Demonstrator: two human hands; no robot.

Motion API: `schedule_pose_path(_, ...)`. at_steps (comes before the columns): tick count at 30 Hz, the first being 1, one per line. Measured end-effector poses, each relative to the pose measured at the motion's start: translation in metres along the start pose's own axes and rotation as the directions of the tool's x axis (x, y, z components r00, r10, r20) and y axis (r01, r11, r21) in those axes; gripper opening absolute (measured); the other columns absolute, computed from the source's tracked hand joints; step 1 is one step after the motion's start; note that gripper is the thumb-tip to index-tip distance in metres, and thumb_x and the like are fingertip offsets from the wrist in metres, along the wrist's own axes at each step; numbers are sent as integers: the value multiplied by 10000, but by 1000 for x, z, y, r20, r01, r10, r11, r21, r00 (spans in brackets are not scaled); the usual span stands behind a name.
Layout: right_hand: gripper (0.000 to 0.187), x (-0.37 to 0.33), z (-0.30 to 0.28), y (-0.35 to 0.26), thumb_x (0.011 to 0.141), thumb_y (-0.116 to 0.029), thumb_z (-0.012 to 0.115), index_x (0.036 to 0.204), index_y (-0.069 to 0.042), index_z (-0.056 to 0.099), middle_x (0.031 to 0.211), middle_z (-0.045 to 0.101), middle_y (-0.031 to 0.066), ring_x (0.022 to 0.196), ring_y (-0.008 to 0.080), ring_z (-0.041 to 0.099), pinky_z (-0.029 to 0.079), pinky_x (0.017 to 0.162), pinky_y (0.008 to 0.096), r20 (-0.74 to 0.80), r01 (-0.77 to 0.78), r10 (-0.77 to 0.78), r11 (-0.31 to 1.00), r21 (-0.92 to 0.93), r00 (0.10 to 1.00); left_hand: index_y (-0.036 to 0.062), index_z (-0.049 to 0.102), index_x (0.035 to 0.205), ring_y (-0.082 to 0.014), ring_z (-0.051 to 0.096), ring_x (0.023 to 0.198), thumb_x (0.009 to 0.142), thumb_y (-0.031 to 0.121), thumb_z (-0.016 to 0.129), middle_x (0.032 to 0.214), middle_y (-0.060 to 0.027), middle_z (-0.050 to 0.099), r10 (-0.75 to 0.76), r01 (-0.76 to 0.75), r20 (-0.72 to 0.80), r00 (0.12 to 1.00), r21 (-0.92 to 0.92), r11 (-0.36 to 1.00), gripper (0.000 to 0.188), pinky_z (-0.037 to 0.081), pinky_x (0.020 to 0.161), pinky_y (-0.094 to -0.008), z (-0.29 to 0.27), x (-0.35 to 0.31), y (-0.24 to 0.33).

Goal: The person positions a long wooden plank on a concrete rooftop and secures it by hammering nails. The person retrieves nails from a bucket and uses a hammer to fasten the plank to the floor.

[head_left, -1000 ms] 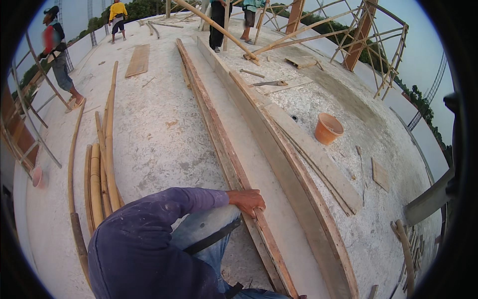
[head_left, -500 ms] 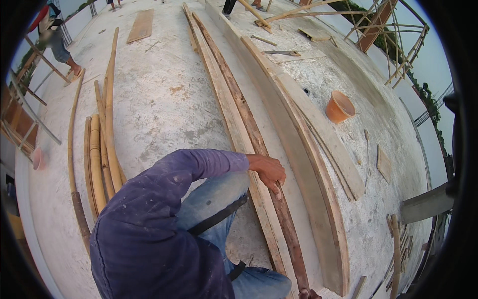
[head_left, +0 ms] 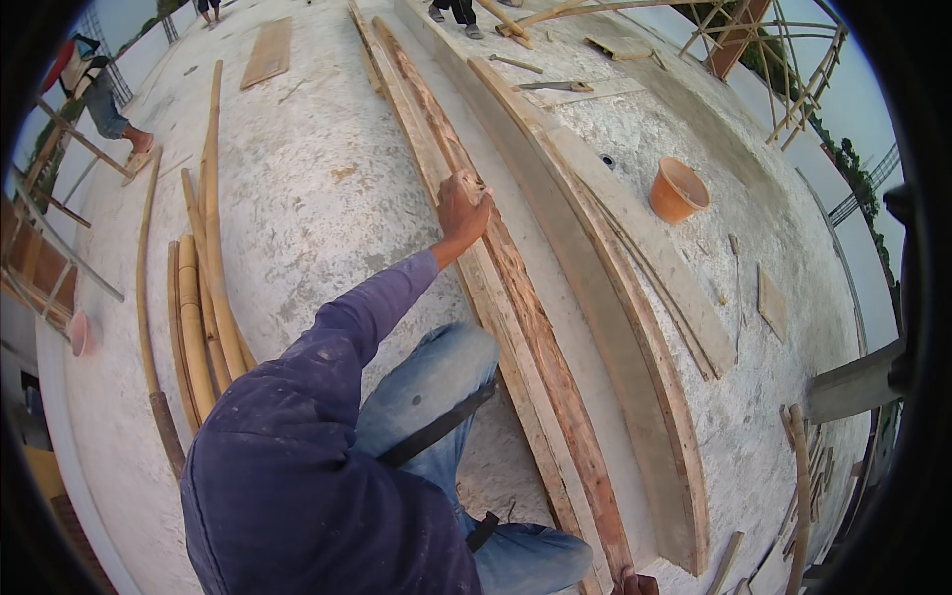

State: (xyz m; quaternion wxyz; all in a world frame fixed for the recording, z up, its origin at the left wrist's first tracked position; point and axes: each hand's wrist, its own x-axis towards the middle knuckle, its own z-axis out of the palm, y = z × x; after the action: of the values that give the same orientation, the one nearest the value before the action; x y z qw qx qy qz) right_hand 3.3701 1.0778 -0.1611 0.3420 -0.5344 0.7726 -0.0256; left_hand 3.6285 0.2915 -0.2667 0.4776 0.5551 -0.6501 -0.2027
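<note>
Strip of rough wood (head_left: 527, 302), one piece, runs from the upper middle to the bottom right of the frame, with one long pale board (head_left: 499, 322) at its left and one grey board (head_left: 620, 372) at its right. Five bamboo poles (head_left: 190, 322) lie at left; one orange bucket (head_left: 679, 190) stands at upper right. Left arm stretches far forward, wrist a little bent, and the left hand (head_left: 463, 205) has its fingers clamped on the strip. Right hand (head_left: 636, 585) is at its near end, cut by the lower edge; I cannot tell its fingers.
</note>
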Motion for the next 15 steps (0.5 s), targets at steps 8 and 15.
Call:
schedule_pose_path(8, 393, -10, -26, -67, 969, -205, 729, 1154, 106, 577, 796, 703, 139, 679, 203, 686, 573, 612, 361, 141, -522, 540, 661, 539, 830, 33, 373, 1547, -376, 571, 1278, 1015, 599, 561, 1477, -230, 479, -509, 858, 711, 485, -499, 122, 799, 524, 1014, -588, 28, 76, -91)
schedule_pose_path(15, 652, -5, -19, -90, 837, -261, 859, 1255, 158, 586, 940, 724, 187, 805, 234, 715, 582, 678, 356, 51, -634, 656, 702, 326, 753, 10, 511, 1447, -327, 629, 1056, 1031, 443, 588, 1252, -177, 604, -730, 844, 454, 511, -424, 328, 606, 524, 790, -517, 72, 90, -105)
